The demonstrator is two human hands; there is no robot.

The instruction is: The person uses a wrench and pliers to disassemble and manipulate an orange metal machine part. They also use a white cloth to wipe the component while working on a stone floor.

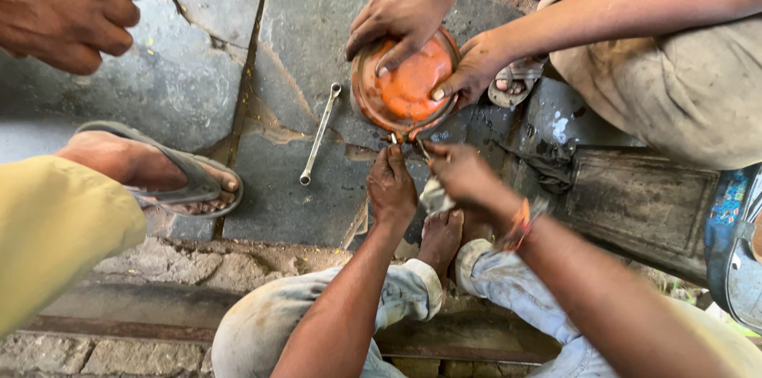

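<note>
A round orange metal part (413, 84) with a rusty rim rests on the stone floor. A co-worker's two hands (397, 17) press on it from the far side. My left hand (391, 185) reaches to the part's near edge, fingers pinched on a small clamp or bolt there. My right hand (464, 176) is at the same spot, holding a thin tool and a pale rag (435, 197). What exactly sits between my fingertips is hidden.
A steel spanner (319, 134) lies on the floor left of the part. Another person's sandalled foot (159, 176) and fist (63, 5) are at left. A dark metal plate (639, 203) lies at right. My bare foot (439, 239) is below my hands.
</note>
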